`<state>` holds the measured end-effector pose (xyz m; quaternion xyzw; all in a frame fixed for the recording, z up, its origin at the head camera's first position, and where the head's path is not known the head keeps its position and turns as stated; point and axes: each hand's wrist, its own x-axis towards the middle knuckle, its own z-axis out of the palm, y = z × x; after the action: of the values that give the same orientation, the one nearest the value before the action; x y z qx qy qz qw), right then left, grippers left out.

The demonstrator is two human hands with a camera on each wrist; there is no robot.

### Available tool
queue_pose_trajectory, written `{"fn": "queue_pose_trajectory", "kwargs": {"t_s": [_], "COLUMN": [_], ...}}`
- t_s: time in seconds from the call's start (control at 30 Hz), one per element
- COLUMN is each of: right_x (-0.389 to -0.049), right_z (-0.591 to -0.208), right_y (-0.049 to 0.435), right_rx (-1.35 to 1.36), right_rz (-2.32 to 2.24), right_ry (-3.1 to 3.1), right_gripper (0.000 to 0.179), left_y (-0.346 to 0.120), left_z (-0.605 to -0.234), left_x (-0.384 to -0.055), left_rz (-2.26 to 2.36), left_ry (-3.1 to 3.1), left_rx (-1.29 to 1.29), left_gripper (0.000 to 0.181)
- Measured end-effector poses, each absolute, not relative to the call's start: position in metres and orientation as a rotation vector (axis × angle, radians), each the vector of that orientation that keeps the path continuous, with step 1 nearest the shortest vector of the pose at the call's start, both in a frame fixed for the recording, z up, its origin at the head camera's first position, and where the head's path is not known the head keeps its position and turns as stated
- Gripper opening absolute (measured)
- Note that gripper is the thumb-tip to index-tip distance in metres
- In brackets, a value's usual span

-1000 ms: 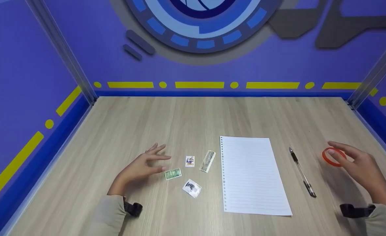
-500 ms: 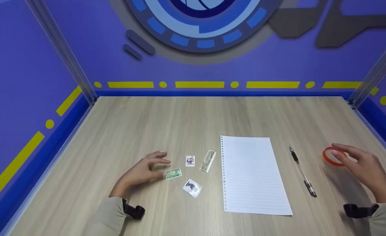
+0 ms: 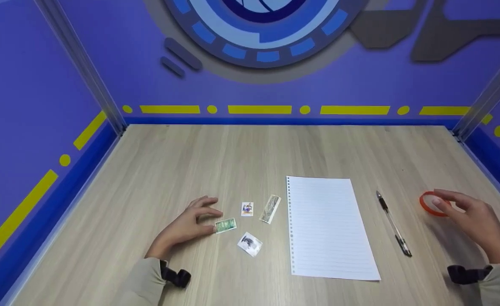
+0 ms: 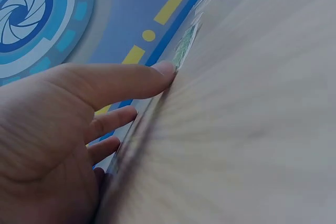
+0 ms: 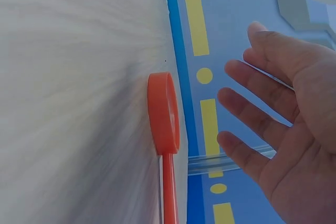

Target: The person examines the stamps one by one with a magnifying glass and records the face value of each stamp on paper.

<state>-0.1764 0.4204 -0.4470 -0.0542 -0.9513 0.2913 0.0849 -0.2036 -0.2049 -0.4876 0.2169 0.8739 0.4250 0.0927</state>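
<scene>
My left hand [image 3: 184, 227] rests low over the table, its thumb tip right at the left edge of a green stamp [image 3: 225, 225], fingers loosely bent. Near that stamp lie a small colourful stamp [image 3: 247, 209], a long greyish stamp [image 3: 270, 209] and a white stamp with a dark picture [image 3: 250, 244]. Over on the right, my right hand [image 3: 473, 219] hovers above an orange-red magnifying glass [image 5: 160, 114], overlapping its ring in the head view. The right wrist view shows a gap between those relaxed fingers and the glass, whose handle points toward the wrist.
A lined, punched sheet of paper [image 3: 330, 229] lies at the centre right of the wooden table [image 3: 182, 157]. Between it and the magnifying glass is a clear pen with a black grip [image 3: 393, 223]. Blue-purple panels [image 3: 250, 91] enclose the back and sides.
The left hand's raised fingers have come down and bent a little, its thumb staying by the green stamp. My right hand has shifted slightly right and nearer me, still above the magnifying glass.
</scene>
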Motion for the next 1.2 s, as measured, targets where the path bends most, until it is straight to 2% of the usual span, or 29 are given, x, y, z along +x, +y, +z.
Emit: {"fn": "queue_pose_trajectory", "kwargs": {"t_s": [0.83, 1.2], "right_x": [-0.177, -0.174], "right_z": [-0.47, -0.472], "right_y": [0.455, 0.464], "right_rx": [-0.401, -0.452], "right_rz": [0.808, 0.821], "right_ry": [-2.894, -2.993], "right_gripper": [0.064, 0.079], "left_y": [-0.206, -0.204], "left_z": [-0.487, -0.486], "left_x": [-0.201, -0.202], "left_rz": [1.251, 1.245], "left_ry": [2.609, 2.605], "left_rx": [0.632, 0.612], "left_gripper": [0.035, 0.035]}}
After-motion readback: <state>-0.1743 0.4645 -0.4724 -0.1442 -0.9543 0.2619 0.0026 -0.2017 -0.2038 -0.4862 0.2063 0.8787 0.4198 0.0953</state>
